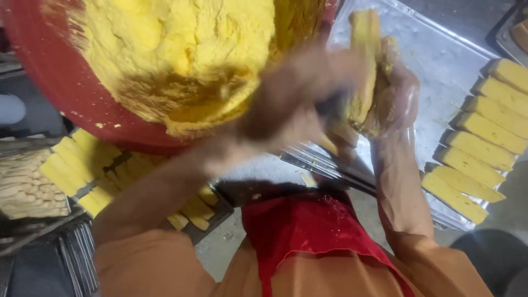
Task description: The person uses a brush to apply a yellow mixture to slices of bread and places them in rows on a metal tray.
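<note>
A big red bowl (55,82) of yellow dough (181,49) is being kept just left of the fingers. Shaped bars (484,143) are being lined up on the metal tray (440,60) to their right. A dough piece (364,66) is being squeezed between the left hand (291,107) and right hand (393,93), fingers clamped on it. It could be squashed crooked by too hard a squeeze.

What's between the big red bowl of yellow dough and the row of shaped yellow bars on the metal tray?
In the head view, both hands, left and right, pressing a dough piece, plus bare tray.
</note>
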